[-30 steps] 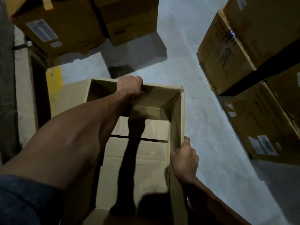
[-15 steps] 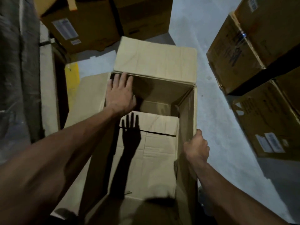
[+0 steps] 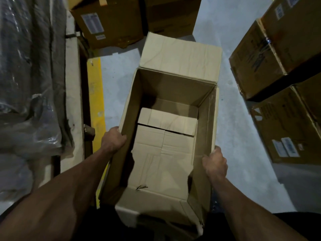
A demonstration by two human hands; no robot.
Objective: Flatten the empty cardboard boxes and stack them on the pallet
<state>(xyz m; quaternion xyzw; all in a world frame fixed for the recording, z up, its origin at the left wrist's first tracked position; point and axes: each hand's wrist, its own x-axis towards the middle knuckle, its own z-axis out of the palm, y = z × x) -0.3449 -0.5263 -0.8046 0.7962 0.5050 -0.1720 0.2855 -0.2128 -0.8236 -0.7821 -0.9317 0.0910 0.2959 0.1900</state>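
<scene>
Box (image 3: 173, 94) open; two hands grip its sides.

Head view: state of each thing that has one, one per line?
Open box: upright, top open, far flap folded outward, bottom flaps closed, empty, not flattened.
Left hand: grips the box's left wall rim.
Right hand: grips the box's right wall rim.
Stacked boxes on the right: closed, labelled.
Boxes at the top: one has a flap raised.
</scene>
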